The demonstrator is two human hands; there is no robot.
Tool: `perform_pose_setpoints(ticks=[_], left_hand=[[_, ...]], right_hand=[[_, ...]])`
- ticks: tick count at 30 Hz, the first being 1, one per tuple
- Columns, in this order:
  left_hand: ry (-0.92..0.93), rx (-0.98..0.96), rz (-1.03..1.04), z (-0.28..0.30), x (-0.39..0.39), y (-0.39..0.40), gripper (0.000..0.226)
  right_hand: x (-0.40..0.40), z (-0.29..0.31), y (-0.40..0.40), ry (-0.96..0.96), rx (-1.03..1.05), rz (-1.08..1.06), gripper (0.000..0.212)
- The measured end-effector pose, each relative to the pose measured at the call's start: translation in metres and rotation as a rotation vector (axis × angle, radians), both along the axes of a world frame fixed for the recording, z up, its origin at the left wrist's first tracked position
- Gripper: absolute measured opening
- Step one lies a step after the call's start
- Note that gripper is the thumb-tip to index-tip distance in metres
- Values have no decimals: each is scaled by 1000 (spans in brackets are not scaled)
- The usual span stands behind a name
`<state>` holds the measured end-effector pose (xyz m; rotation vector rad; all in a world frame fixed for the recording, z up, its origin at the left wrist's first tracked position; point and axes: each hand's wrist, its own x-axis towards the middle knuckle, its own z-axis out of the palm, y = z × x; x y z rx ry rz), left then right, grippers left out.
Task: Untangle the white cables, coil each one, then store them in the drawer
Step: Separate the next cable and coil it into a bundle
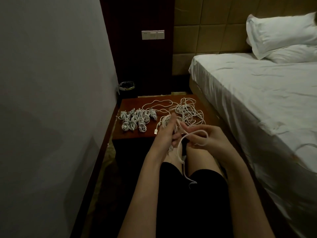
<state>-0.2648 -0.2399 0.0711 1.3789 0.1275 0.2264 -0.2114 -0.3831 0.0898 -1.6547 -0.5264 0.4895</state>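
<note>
Head view: both hands, left [167, 130] and right [208, 137], grip one white cable [180, 146]; coiled bundles [135, 120] uncountable

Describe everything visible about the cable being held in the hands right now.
The held cable is thin, white and looks rubbery. The left hand grips a bundle of its wound loops upright above the front of the nightstand. The right hand pinches a loose loop beside that bundle. A USB plug hangs by the left hand, over the nightstand's front edge. The free tail drops between the knees onto the black shorts, its end blurred.
</note>
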Motion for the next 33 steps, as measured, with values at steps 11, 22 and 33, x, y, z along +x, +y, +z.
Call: perform_pose_setpoints(ticks=[11, 22, 33], left_hand=[[-73, -642, 115, 10, 0, 3, 53], [-89, -730, 146, 15, -1, 2, 40], [-152, -508, 241, 10, -1, 8, 34]], right_hand=[[3, 1, -3, -350, -482, -51, 14], [-6, -1, 9, -184, -73, -69, 16], [-8, 2, 8, -392, -514, 455, 19]])
